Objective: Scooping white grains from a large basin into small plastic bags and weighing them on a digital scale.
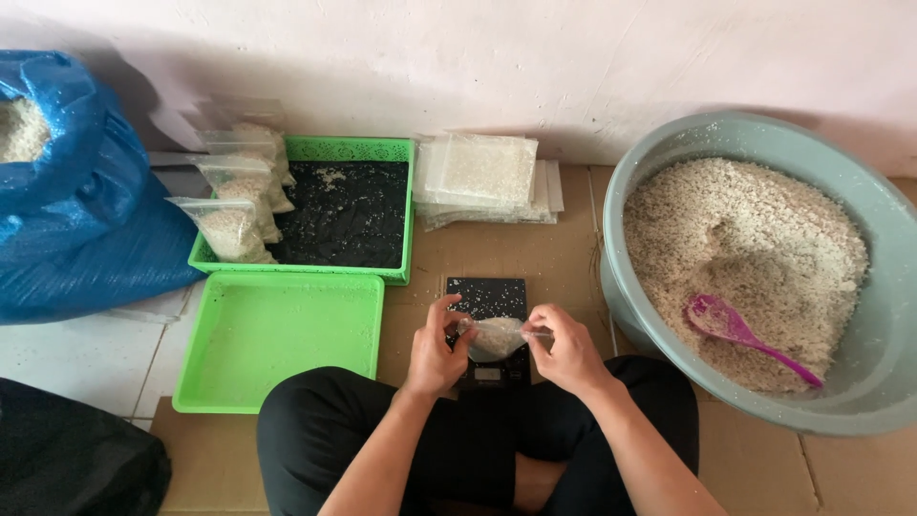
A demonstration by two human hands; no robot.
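My left hand (435, 349) and my right hand (568, 349) each pinch one end of a small clear plastic bag (497, 336) part-filled with pale grain. I hold the bag just above a small black digital scale (487, 298) that lies on the cardboard in front of my crossed legs. The bag's open top runs between my fingers.
A large grey basin (860, 201) of grain with a pink scoop (740, 334) stands at the right. At the left are an empty green tray (277, 339), a green tray (353, 148) holding filled bags (234, 225), a stack of empty bags (482, 177), and a blue sack (86, 191).
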